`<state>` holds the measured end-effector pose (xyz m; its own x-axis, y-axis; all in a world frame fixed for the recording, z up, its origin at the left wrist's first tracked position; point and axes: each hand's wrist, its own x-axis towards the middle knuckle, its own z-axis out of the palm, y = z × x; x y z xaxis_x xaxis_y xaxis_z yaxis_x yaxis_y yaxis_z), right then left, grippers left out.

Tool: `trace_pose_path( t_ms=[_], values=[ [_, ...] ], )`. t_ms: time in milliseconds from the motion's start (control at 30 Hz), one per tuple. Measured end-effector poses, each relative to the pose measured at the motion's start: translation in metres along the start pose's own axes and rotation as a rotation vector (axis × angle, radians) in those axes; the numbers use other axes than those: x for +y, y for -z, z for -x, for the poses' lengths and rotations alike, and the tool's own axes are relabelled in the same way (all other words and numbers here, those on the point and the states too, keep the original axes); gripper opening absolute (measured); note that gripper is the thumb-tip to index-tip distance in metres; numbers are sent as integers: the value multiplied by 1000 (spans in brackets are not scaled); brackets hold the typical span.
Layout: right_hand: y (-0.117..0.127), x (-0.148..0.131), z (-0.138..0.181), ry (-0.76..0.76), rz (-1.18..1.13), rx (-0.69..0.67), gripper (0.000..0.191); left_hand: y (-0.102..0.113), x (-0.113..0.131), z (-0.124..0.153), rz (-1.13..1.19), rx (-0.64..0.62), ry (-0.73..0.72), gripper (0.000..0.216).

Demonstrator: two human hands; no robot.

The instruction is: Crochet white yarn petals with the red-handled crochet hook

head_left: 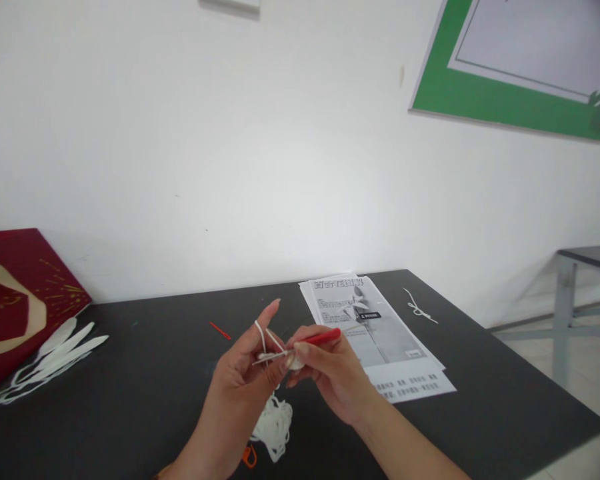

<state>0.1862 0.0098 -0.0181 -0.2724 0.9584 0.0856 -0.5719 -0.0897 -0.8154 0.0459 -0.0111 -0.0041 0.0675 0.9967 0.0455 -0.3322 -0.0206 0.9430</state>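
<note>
My left hand (243,377) is raised over the black table (145,393), with white yarn (263,337) looped round its upright index finger and its other fingers pinched on a small white crocheted piece (294,363). My right hand (330,377) is closed on a red-handled crochet hook (316,339), whose metal tip runs left into the yarn at my left fingers. A loose heap of white yarn (274,427) lies on the table beneath both hands.
Printed instruction sheets (380,340) lie right of my hands, with a knotted white yarn scrap (420,308) behind them. A small red stick (220,330) lies mid-table, an orange item (250,457) near the heap. White petal shapes (55,360) and a dark red bag (15,300) sit left. Another table (587,267) stands far right.
</note>
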Motion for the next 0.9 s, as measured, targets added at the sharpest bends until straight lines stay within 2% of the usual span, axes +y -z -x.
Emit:
trace_pose_path(
  t_ms=[100,200,333,533,700,900],
  values=[
    [0,1,0,7,-25,39,23,2,-1,-1,-58,6,-47,68],
    [2,1,-1,29,6,74,24,2,-3,-2,-96,24,-96,71],
    [3,1,-3,45,-7,96,25,2,-3,-2,-90,59,-80,70],
    [4,3,-5,62,-14,142,22,7,0,-8,-82,-41,-14,70],
    [3,1,-4,80,-20,129,18,-2,0,-5,39,17,21,70],
    [2,3,-4,47,1,123,22,-8,-2,-1,66,98,21,76]
  ],
)
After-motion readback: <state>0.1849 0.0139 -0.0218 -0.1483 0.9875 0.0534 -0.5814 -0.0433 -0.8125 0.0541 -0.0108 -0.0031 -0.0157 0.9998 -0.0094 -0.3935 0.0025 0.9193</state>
